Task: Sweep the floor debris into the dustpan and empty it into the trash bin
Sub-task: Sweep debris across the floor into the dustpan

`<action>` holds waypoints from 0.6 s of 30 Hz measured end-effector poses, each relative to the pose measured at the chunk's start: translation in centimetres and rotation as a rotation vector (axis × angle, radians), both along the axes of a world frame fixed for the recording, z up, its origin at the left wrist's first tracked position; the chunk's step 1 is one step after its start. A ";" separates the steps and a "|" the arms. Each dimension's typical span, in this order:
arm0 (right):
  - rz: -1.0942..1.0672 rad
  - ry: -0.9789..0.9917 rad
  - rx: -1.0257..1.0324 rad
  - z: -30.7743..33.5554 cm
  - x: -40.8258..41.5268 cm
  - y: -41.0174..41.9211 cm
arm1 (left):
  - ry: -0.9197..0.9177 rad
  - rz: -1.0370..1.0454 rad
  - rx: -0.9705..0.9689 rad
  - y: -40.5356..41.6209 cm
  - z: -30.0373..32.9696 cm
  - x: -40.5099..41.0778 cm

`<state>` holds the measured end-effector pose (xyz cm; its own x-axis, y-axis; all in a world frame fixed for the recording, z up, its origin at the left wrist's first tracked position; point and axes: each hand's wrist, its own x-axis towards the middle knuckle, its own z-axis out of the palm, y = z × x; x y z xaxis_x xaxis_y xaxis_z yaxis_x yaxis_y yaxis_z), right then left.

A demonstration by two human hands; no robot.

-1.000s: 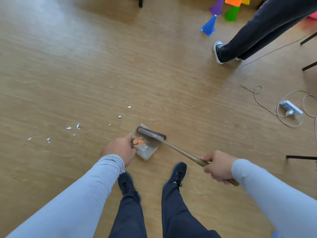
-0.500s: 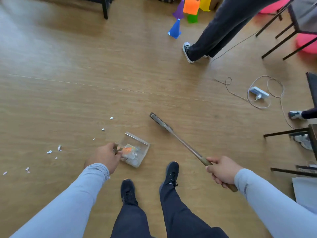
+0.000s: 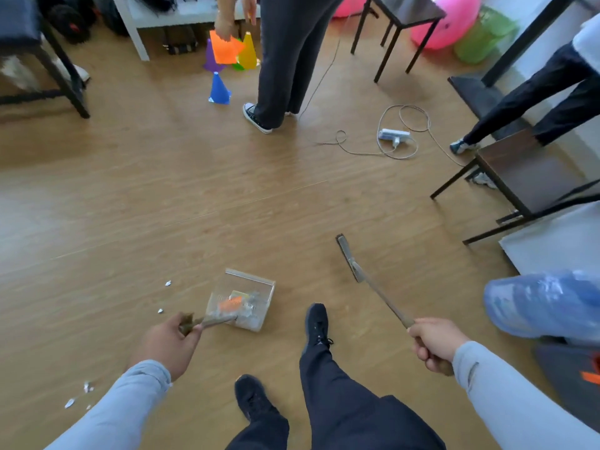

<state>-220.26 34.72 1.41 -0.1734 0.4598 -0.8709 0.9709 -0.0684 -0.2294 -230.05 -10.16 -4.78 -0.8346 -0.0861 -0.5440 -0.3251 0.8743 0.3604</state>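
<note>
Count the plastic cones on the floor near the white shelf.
4: blue cone nearest, alone; purple cone, yellow cone and green cone clustered behind an orange sheet, which may hide more.

The floor [image 3: 162,190] looks like wood-grain laminate with a soft sheen. The dustpan [image 3: 242,300] is clear, glossy plastic on a wooden handle. The brush [image 3: 349,258] has a wooden shaft. At three o'clock, a crinkled, shiny blue plastic bag [image 3: 545,306].
</note>
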 end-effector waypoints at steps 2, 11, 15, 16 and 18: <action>-0.086 -0.029 0.000 -0.4 -0.2 1.5 | 0.016 -0.032 0.023 1.7 0.1 -1.5; -0.315 0.017 0.100 -3.4 -5.3 11.8 | -0.022 -0.359 -0.088 11.4 -0.6 -10.8; -0.416 0.021 0.100 -6.9 -10.6 15.9 | -0.062 -0.425 -0.120 16.0 -1.7 -14.4; -0.430 0.017 0.093 -7.8 -12.0 16.4 | -0.075 -0.433 -0.127 16.9 -2.3 -15.3; -0.415 -0.001 0.078 -9.7 -14.7 16.6 | -0.085 -0.448 -0.153 18.7 -3.1 -17.0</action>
